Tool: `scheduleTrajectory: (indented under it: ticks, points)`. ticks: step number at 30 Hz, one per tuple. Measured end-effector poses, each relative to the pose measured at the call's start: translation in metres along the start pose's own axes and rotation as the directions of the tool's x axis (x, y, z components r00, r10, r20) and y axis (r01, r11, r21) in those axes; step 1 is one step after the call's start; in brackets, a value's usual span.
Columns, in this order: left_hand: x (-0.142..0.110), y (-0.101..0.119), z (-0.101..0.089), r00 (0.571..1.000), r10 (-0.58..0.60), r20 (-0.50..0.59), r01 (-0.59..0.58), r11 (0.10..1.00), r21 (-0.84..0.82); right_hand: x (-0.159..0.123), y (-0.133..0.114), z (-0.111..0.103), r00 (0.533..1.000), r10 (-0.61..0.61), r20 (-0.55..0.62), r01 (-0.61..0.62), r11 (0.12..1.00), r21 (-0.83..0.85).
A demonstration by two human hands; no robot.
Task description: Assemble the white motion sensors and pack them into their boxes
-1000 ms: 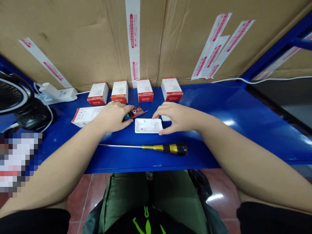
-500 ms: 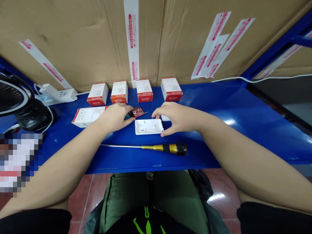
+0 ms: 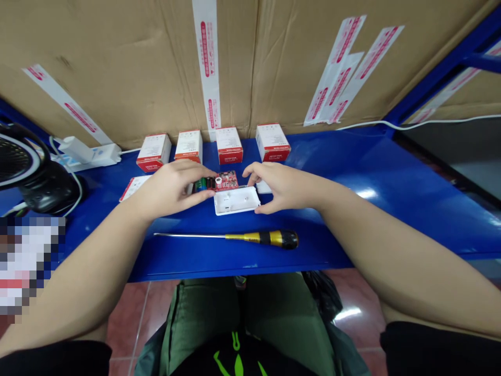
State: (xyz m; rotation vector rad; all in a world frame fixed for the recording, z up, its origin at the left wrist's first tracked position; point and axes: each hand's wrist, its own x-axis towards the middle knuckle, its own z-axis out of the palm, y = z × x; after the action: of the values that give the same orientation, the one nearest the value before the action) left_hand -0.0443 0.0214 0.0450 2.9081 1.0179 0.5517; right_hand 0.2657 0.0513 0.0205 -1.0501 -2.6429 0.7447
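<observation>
My left hand (image 3: 178, 186) is closed around the left part of a red circuit board (image 3: 229, 180) with a green cylindrical part and a small white round piece on it. Its thumb and index finger lie along the board's long edges. Just in front of the board is an open white plastic case half (image 3: 237, 201), its hollow side up. My right hand (image 3: 274, 187) pinches the right end of that case half, thumb at the near corner and fingers at the far one. Another white piece (image 3: 264, 187) lies partly hidden behind my right fingers.
A yellow and black screwdriver (image 3: 270, 238) lies near the blue table's front edge. Several red and white boxes (image 3: 230, 143) stand along the cardboard wall, one lying behind my left forearm (image 3: 135, 185). At the left are a black fan (image 3: 19, 156) and a power strip (image 3: 92, 156).
My left hand has brought the circuit board closer to the case half and turned it, so more of it shows. The case half has tilted slightly. My right hand stays at its right end.
</observation>
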Motion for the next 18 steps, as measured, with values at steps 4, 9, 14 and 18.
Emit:
scheduleTrajectory:
  ticks: [4,9,14,18]
  points:
    - [0.002,0.006,0.01,0.997,0.066,0.046,-0.066,0.998,0.0,0.001,-0.002,0.002,1.0,0.006,-0.011,-0.006,1.0,-0.009]
    - [0.004,0.011,0.02,0.992,0.055,0.116,-0.057,0.998,0.019,0.001,-0.006,0.005,0.999,-0.004,-0.054,0.003,1.0,-0.023]
    - [0.004,0.015,0.022,0.993,0.042,0.113,-0.047,0.998,0.041,0.001,-0.009,0.006,0.998,-0.021,-0.056,0.021,1.0,-0.005]
    - [0.006,0.019,0.025,0.993,0.043,0.112,-0.05,0.997,0.056,0.002,-0.014,0.006,0.997,-0.033,-0.065,0.033,0.999,-0.013]
